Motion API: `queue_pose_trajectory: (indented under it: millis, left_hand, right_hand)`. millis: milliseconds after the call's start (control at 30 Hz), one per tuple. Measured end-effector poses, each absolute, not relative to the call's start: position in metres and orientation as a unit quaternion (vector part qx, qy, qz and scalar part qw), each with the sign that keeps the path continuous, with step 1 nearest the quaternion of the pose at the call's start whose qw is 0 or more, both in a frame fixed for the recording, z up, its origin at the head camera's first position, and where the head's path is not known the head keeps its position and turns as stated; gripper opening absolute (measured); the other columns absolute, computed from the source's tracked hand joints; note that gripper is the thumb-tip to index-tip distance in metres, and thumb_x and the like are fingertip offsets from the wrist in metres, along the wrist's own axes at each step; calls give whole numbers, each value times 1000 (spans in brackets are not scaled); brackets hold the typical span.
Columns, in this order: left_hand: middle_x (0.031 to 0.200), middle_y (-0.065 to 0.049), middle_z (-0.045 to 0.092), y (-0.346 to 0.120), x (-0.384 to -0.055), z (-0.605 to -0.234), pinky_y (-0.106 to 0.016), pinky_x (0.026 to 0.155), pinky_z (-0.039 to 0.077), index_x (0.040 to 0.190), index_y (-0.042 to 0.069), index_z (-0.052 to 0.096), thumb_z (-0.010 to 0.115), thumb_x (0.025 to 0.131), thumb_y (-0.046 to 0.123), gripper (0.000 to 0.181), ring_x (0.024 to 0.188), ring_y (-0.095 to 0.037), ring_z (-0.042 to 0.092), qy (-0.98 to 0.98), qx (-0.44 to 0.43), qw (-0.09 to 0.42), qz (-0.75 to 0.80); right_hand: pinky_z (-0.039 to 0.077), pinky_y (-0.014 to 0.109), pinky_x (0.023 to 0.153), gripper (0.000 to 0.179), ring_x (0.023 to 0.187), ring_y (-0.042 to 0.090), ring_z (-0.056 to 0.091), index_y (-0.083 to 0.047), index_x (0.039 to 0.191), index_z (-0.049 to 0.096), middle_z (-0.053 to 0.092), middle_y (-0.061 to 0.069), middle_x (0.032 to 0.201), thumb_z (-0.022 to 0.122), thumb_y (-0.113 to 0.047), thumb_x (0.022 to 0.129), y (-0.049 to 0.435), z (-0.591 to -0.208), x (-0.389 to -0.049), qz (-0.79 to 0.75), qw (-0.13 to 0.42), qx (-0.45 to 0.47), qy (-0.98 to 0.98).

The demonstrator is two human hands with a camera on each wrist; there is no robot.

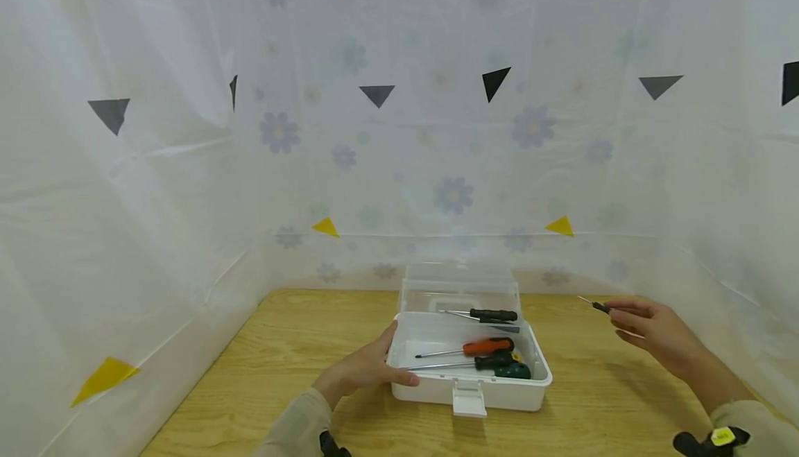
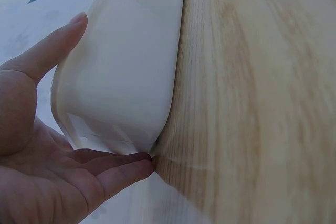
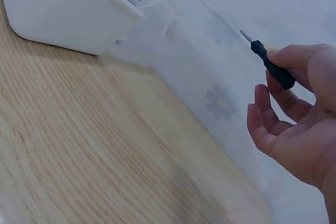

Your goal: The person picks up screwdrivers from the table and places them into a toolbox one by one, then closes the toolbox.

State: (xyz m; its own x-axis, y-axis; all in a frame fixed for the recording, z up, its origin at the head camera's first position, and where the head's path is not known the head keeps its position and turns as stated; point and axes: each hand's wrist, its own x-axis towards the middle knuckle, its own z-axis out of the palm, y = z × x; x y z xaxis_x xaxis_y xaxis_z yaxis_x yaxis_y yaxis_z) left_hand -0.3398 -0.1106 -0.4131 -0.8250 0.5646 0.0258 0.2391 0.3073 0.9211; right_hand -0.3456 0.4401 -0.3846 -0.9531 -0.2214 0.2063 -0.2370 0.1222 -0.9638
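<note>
Inside the white toolbox (image 1: 431, 393), an orange-handled screwdriver (image 1: 488, 347) shows only in the head view; the left hand (image 1: 362, 370) grips its end, the right hand (image 1: 664, 335) pinches a small screwdriver (image 3: 273, 65), blade jutting ahead.

Left hand (image 1: 362, 368) gripping low; right hand (image 1: 658, 335) raised, pinching.

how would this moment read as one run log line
left hand: holds toolbox by its end | right hand: pinches small screwdriver, right of toolbox | lid: open | inside: orange-handled screwdriver, others
</note>
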Motion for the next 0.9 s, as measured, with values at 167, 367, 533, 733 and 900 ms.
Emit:
queue_pose_trajectory:
  millis: [167, 367, 533, 733, 900]
  left_hand:
    - [166, -16, 21, -111, -340, -413, -61, 115, 24, 167, 15, -3, 89, 84, 29, 125, 139, -36, 35, 793, 254, 153, 533]
    - [164, -16, 25, -111, -340, -415, -60, 114, 25, 167, 14, -2, 89, 83, 31, 125, 136, -36, 37, 790, 256, 154, 536]
    - [165, -16, 23, -111, -340, -415, -60, 114, 25, 167, 14, -2, 89, 83, 31, 126, 137, -36, 36, 791, 254, 154, 534]
    - [166, -15, 21, -111, -340, -415, -60, 115, 24, 167, 13, -3, 89, 83, 32, 126, 140, -36, 34, 794, 255, 149, 531]
    - [165, -16, 22, -111, -340, -415, -60, 115, 24, 167, 12, -3, 89, 83, 32, 126, 139, -36, 34, 791, 259, 152, 533]
  right_hand:
    - [56, 33, 88, 30, 105, 12, 65, -10, 132, 70, 62, -3, 117, 49, -7, 111, 436, -381, -346, 673, -27, 171, -719]
    - [55, 34, 91, 33, 107, 13, 65, -13, 130, 71, 63, -3, 120, 45, -4, 111, 428, -375, -346, 691, -62, 210, -689]
    - [55, 35, 92, 37, 107, 14, 66, -14, 130, 72, 64, -3, 119, 42, -1, 112, 423, -373, -349, 695, -83, 233, -675]
    - [55, 36, 93, 37, 107, 15, 66, -9, 132, 70, 65, -1, 120, 41, 1, 111, 417, -371, -348, 694, -93, 246, -670]
    - [54, 37, 93, 35, 108, 15, 66, -5, 134, 68, 65, -1, 122, 43, 2, 110, 410, -367, -346, 683, -93, 252, -679]
